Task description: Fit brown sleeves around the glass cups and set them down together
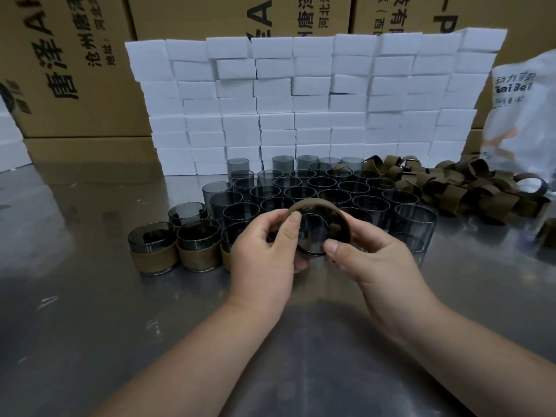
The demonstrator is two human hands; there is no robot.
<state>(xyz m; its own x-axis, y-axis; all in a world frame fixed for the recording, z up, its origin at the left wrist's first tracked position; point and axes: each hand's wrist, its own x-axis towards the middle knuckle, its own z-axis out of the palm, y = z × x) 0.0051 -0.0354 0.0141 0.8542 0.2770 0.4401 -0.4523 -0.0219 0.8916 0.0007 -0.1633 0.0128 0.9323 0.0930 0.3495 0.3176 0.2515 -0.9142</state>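
The brown cartons [75,55] behind the wall of white blocks [316,100] carry black print. "唐泽", "沧州唐泽" and "地址:" can be read on the left one; the print on the others is cut off by the blocks and the frame edge. To the right of the wall a white bag [526,115] shows the letters "ai Be"; the rest is creased and unclear.

In front of the wall, above the steel desk [90,296], both hands hold one glass cup [313,236] tilted with its mouth toward the camera. A brown sleeve [316,203] rings the cup. The left hand [264,254] pinches the sleeve's left edge with the thumb on top. The right hand [370,257] grips the right side, thumb on the near rim. How far the sleeve sits along the cup is hard to make out.

The bare cups [331,191] stand packed at the wall's foot. The loose sleeves [466,188] are heaped at its right end. The sleeved cups [153,251] stand together in front of its left part, one half hidden by the left hand.
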